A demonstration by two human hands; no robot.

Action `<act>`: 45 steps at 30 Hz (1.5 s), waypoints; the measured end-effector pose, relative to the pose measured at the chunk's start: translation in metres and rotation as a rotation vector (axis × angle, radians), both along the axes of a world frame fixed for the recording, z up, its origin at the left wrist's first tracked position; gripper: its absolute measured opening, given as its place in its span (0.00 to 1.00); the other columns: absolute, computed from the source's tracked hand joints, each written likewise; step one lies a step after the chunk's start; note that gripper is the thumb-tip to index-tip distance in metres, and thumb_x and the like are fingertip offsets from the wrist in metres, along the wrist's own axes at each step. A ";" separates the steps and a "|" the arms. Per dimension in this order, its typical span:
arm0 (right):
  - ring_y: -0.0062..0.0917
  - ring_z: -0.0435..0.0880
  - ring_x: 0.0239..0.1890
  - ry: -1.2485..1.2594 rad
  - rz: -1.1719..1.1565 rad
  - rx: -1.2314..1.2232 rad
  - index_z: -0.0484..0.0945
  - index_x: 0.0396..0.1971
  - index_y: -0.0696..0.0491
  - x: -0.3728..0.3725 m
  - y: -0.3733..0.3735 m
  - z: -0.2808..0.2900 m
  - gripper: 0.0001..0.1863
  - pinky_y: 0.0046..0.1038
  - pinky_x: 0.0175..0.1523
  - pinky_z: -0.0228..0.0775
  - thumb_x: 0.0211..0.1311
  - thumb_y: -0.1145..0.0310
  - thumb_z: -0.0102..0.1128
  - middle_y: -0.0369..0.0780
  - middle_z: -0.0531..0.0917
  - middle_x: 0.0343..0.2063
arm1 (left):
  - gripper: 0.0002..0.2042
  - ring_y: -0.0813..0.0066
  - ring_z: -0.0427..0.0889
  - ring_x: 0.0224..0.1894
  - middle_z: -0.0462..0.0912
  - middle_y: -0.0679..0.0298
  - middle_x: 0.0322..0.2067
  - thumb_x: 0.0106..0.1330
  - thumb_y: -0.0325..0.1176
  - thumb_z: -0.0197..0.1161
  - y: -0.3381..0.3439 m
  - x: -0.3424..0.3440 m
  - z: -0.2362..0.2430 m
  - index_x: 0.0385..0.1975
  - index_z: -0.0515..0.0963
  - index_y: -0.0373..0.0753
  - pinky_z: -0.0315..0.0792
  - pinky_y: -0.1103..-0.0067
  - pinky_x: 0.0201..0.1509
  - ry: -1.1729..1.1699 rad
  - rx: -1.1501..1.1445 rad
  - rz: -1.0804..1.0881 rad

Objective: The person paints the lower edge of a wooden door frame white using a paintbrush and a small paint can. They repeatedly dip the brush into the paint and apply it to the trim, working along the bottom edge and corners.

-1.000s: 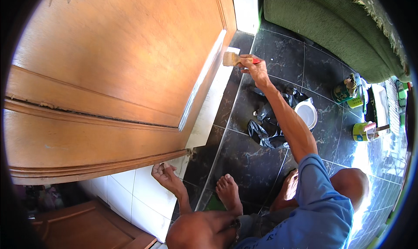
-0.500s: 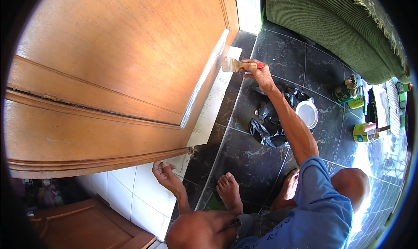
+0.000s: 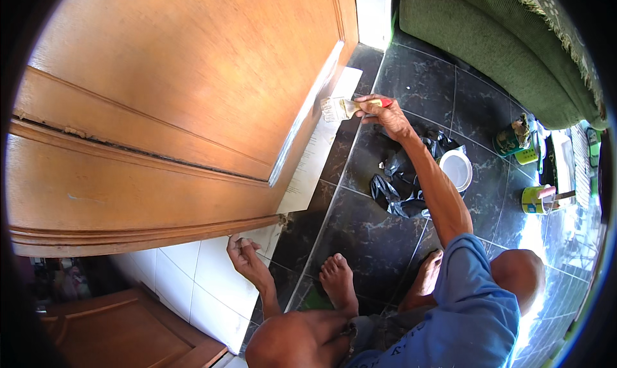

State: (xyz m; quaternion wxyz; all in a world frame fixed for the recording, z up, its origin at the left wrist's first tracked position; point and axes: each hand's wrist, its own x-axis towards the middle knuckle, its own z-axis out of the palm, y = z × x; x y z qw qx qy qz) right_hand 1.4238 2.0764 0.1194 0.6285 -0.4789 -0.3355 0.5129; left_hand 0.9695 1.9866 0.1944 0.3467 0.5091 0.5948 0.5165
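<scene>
My right hand [image 3: 384,115] grips a paintbrush [image 3: 350,109] by its red-tipped handle. Its broad, pale, paint-coated bristles point left toward the wooden door [image 3: 160,104], a short way from its face. A wet white streak [image 3: 302,120] runs along the moulding of the door's panel. At the near edge of the door, my left hand [image 3: 247,262] has its fingers curled against the wood; some fingertips are hidden there. A white sheet of paper [image 3: 302,188] lies on the floor under the door.
A white bowl-like container [image 3: 456,170] sits beside crumpled black plastic [image 3: 393,197] on dark tiles. Paint cans [image 3: 533,199] stand at the right, one with a brush across it. A green sofa [image 3: 488,46] is at the far right. White tiles [image 3: 218,281] lie at the left.
The paintbrush has moved slightly left and its broad bristle face has turned more into view. My left hand stays at the door's edge.
</scene>
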 end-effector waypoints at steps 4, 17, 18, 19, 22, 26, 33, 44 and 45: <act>0.21 0.86 0.44 0.020 -0.027 -0.009 0.82 0.52 0.56 0.004 -0.015 0.005 0.17 0.27 0.48 0.81 0.69 0.62 0.65 0.38 0.87 0.43 | 0.14 0.80 0.73 0.32 0.73 0.65 0.31 0.77 0.27 0.52 -0.004 0.003 -0.007 0.58 0.68 0.31 0.70 0.81 0.41 0.037 0.002 -0.007; 0.20 0.86 0.41 -0.018 -0.220 0.040 0.82 0.49 0.56 -0.012 0.037 -0.016 0.19 0.26 0.42 0.81 0.64 0.61 0.70 0.36 0.86 0.38 | 0.18 0.78 0.74 0.34 0.74 0.62 0.37 0.75 0.26 0.54 -0.024 0.012 -0.030 0.61 0.63 0.32 0.73 0.79 0.44 -0.107 -0.011 -0.076; 0.19 0.86 0.42 -0.018 -0.204 0.057 0.82 0.51 0.56 -0.014 0.035 -0.014 0.19 0.26 0.43 0.81 0.64 0.60 0.70 0.35 0.86 0.39 | 0.17 0.78 0.74 0.34 0.74 0.62 0.37 0.75 0.26 0.54 -0.025 0.011 -0.031 0.61 0.63 0.32 0.73 0.79 0.43 -0.103 -0.020 -0.082; 0.19 0.86 0.42 -0.017 -0.182 0.054 0.82 0.51 0.55 -0.014 0.032 -0.012 0.19 0.26 0.44 0.81 0.65 0.61 0.70 0.35 0.86 0.40 | 0.17 0.78 0.74 0.34 0.74 0.62 0.38 0.75 0.26 0.54 -0.025 0.010 -0.032 0.60 0.64 0.32 0.73 0.79 0.43 -0.099 -0.029 -0.088; 0.19 0.85 0.44 0.000 -0.111 0.043 0.82 0.52 0.55 -0.018 0.017 0.001 0.18 0.25 0.46 0.81 0.67 0.62 0.68 0.35 0.86 0.41 | 0.16 0.79 0.74 0.35 0.74 0.62 0.38 0.75 0.25 0.54 -0.027 0.009 -0.034 0.59 0.65 0.32 0.73 0.79 0.43 -0.099 -0.033 -0.094; 0.19 0.85 0.45 0.006 -0.072 0.014 0.81 0.54 0.55 -0.009 -0.009 0.008 0.17 0.25 0.48 0.81 0.70 0.63 0.65 0.36 0.86 0.43 | 0.15 0.79 0.75 0.34 0.75 0.61 0.40 0.75 0.26 0.55 -0.031 0.009 -0.046 0.58 0.67 0.30 0.73 0.82 0.42 -0.111 -0.050 -0.125; 0.20 0.85 0.44 -0.007 -0.170 0.026 0.81 0.52 0.56 -0.011 0.001 0.002 0.19 0.27 0.45 0.80 0.67 0.60 0.68 0.37 0.87 0.42 | 0.10 0.81 0.75 0.33 0.78 0.63 0.38 0.75 0.26 0.57 -0.033 0.032 -0.041 0.51 0.73 0.29 0.73 0.82 0.42 -0.052 -0.096 -0.240; 0.19 0.84 0.46 0.041 -0.108 0.014 0.81 0.53 0.53 -0.019 0.008 0.009 0.19 0.26 0.45 0.80 0.68 0.60 0.67 0.35 0.86 0.43 | 0.08 0.82 0.75 0.33 0.79 0.64 0.39 0.74 0.25 0.58 -0.034 0.045 -0.036 0.48 0.76 0.30 0.73 0.83 0.41 -0.022 -0.163 -0.314; 0.18 0.84 0.46 0.047 -0.096 0.004 0.81 0.53 0.53 -0.016 -0.001 0.012 0.18 0.26 0.44 0.80 0.68 0.61 0.67 0.35 0.86 0.43 | 0.08 0.82 0.75 0.33 0.79 0.64 0.39 0.74 0.25 0.58 -0.035 0.041 -0.039 0.48 0.76 0.31 0.73 0.83 0.41 -0.013 -0.168 -0.311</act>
